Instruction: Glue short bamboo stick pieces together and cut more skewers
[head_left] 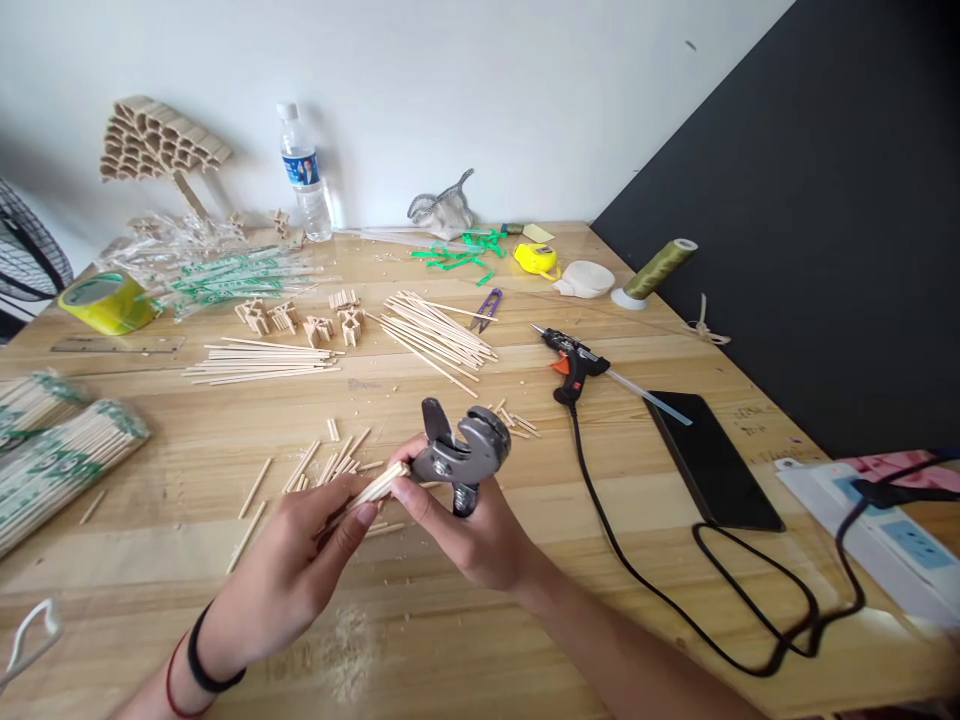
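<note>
Low in the middle of the frame, the person's left hand [300,570] pinches a small bundle of thin pale wooden sticks [379,488] between thumb and fingertips, the stick ends pointing up and to the right. Just beside it, the right hand [472,530] is wrapped around the dark handle of a grey metal cutting plier [459,452], whose open jaws stand just above the hand; the stick ends touch the tool's lower edge. A black band and a red band circle the left wrist.

Under the hands, short cut stick pieces [330,462] lie scattered on the light wooden tabletop [525,640], with a patch of sawdust nearer the bottom edge. Above centre sits a loose fan of long wooden skewers [435,330], and left of it a second flat pile [262,362]. Small glued stick assemblies [315,320] stand between them. Right of centre lies a black and orange glue gun [574,360], its black cord [675,600] looping toward the lower right, next to a black phone [709,460]. In the upper left stand a clear plastic water bottle [306,175] and a yellow tape roll [105,300]. An olive thread spool [656,270] rests at the upper right.
</note>
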